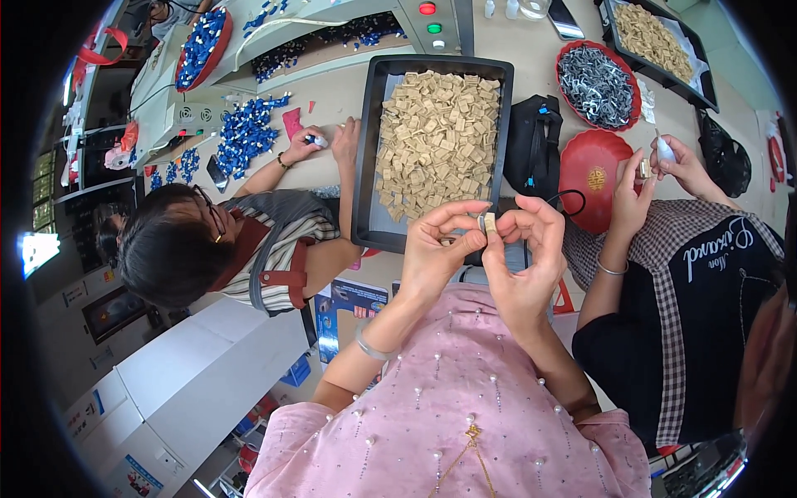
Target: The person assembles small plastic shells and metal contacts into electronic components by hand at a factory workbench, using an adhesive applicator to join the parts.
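- Left hand [437,253], right hand [526,278]: fingertips pinching a small tan block [491,222]
- Black tray [365,158]: near edge partly hidden by left hand
- Black bag [532,149] crowds its right edge

Bright light washes the worktable [520,60] — the left background [58,303] is dimmer, with a glaring white patch [39,252] — and straight edges bow toward the black, rounded rim [21,465].

1. Small beige pieces [440,133]: matt; material unclear.
2. Rectangular tray [371,149]: black plastic, smooth, slight sheen.
3. Scalloped bowl [577,170]: red plastic, glossy.
4. Small grey parts [596,83]: shiny, metallic.
5. Blouse [448,386]: pink cloth, matt; glossy pearl beads [471,419].
6. Bangle [371,347]: silver-toned metal, smooth.
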### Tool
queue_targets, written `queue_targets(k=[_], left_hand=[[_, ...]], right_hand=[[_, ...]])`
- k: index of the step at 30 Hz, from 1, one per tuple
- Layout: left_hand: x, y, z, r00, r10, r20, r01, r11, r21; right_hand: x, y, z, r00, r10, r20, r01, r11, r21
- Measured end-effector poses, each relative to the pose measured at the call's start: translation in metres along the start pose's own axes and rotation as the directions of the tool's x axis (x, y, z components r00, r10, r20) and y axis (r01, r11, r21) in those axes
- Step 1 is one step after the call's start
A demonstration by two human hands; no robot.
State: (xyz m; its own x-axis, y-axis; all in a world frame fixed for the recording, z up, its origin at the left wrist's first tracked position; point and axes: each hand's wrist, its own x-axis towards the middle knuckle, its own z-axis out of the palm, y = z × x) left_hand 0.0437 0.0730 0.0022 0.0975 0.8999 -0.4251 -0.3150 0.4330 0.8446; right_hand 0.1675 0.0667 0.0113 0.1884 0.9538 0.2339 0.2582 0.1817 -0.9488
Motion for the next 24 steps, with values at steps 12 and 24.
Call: queue_targets(k=[12,24], left_hand=[[0.0,0.0,-0.012,0.991,-0.092,0.1,0.115,0.958,-0.262],[0.001,0.004,-0.017,0.982,-0.096,0.163,0.153,0.906,-0.394]], right_hand=[[0.001,-0.007,0.005,0.997,-0.077,0.03,0.078,0.997,-0.027],[0.002,-0.016,0.004,0.987,0.113,0.118,-0.138,0.963,0.23]])
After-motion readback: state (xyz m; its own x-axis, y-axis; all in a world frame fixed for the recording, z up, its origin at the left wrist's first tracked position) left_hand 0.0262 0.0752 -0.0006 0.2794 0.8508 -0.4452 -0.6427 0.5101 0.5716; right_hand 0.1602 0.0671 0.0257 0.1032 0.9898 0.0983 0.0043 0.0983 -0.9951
